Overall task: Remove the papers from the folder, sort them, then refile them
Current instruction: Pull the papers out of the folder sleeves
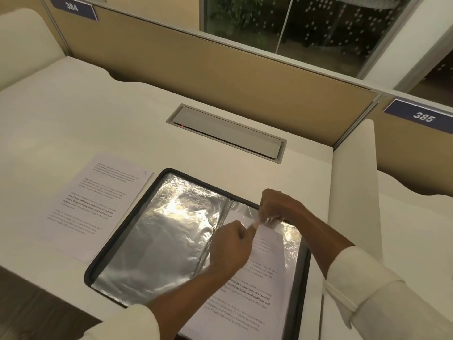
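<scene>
Black-edged folder point(300, 278): lies open flat on the near part of the white counter point(98, 119), its near end reaching past the counter's front edge.

Left-hand pocket point(159, 241): clear, crinkled plastic, glare across its far half, no print showing through it.

Right-hand pocket point(291, 241): clear plastic over a printed paper point(245, 298); several paragraphs, some lines in bold.

My left hand point(229, 246): comes in from the near edge across the folder's spine, fingers curled. Its grip is closed to a thumb-and-finger pinch at the far edge of the printed paper.

My right hand point(277, 207): comes in from the right, just beyond the left one and nearly touching it. Its grip is also a narrow fingertip pinch at the same far edge. I cannot tell which grip has the sheet and which the plastic.

Loose sheet point(93, 204): printed, flat on the counter just left of the folder, its right edge alongside the black rim; a handwritten "3" in its far right corner.

Cuffs: white, left point(130, 322) and right point(362, 278).

Hatch point(228, 133): grey, set flush in the counter beyond the folder, a small red light at its left end.

Partition point(220, 69): tan panel along the far side.

Plates: blue, "384" point(73, 7) far left, "385" point(422, 116) far right.
</scene>
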{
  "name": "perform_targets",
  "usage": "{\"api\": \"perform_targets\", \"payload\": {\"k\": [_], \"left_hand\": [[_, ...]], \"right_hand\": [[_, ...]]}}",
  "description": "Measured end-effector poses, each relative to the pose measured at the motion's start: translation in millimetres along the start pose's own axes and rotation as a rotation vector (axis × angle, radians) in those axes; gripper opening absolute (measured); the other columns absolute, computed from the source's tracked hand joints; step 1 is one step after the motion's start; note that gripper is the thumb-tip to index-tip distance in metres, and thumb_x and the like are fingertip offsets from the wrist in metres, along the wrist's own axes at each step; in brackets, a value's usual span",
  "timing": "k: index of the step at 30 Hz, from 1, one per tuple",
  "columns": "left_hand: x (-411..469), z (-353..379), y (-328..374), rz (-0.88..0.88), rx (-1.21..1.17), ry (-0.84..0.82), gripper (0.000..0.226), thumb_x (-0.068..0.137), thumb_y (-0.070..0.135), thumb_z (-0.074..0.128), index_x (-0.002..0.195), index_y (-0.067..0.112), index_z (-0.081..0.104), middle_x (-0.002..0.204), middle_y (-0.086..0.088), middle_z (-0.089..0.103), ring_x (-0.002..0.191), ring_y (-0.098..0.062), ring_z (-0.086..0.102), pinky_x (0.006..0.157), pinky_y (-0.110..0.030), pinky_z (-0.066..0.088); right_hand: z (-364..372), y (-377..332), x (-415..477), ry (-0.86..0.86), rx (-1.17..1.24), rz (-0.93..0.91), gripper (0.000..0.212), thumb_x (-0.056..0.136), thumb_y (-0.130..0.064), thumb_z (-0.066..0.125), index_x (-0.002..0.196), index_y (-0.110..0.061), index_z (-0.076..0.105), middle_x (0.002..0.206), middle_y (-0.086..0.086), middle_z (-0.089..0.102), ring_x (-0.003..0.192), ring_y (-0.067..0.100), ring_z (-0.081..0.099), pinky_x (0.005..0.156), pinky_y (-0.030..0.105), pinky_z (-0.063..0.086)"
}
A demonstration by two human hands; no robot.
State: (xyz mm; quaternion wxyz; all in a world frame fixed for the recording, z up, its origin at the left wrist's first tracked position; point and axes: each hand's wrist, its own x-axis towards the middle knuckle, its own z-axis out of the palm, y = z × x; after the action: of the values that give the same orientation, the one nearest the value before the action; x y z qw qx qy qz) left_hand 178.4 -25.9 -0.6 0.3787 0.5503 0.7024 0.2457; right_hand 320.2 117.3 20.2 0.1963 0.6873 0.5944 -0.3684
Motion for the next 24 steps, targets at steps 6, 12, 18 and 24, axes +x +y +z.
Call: {"api": "perform_targets", "payload": {"k": [6,12,18,24], "left_hand": [[-19,-2,-61,0.367,0.499,-0.051,0.046,0.099,0.057,0.057,0.131,0.023,0.058,0.155,0.000,0.043,0.147,-0.022,0.036,0.110,-0.036,0.049],[-47,-7,-96,0.381,0.528,-0.183,0.090,0.099,0.074,0.044,0.163,0.014,0.026,0.175,-0.007,-0.018,0.163,-0.026,-0.008,0.129,-0.043,0.025],[-62,2,-125,0.556,0.511,-0.061,0.102,0.097,0.081,0.046,0.161,0.003,0.031,0.176,-0.015,-0.001,0.163,-0.033,0.011,0.123,-0.049,0.037],[-63,1,-130,0.596,0.515,-0.045,0.102,0.098,0.079,0.047,0.161,0.001,0.031,0.176,-0.019,0.000,0.162,-0.035,0.012,0.119,-0.053,0.042]], "right_hand": [[-2,17,7,-0.112,0.017,0.001,0.062,0.055,-0.031,0.106,0.104,-0.004,0.077,0.096,0.009,0.080,0.088,0.024,0.077,0.086,0.039,0.065],[-1,23,5,-0.157,0.021,0.006,0.044,0.060,-0.020,0.104,0.090,-0.002,0.078,0.081,0.004,0.074,0.069,0.018,0.068,0.058,0.027,0.055],[-9,31,20,-0.160,0.015,-0.033,0.030,0.073,-0.014,0.095,0.081,-0.006,0.068,0.071,0.010,0.059,0.054,0.017,0.050,0.052,0.025,0.043],[-24,41,33,0.047,-0.059,-0.099,0.041,0.087,-0.027,0.086,0.108,0.006,0.076,0.110,0.017,0.077,0.096,0.030,0.072,0.080,0.041,0.056]]}}
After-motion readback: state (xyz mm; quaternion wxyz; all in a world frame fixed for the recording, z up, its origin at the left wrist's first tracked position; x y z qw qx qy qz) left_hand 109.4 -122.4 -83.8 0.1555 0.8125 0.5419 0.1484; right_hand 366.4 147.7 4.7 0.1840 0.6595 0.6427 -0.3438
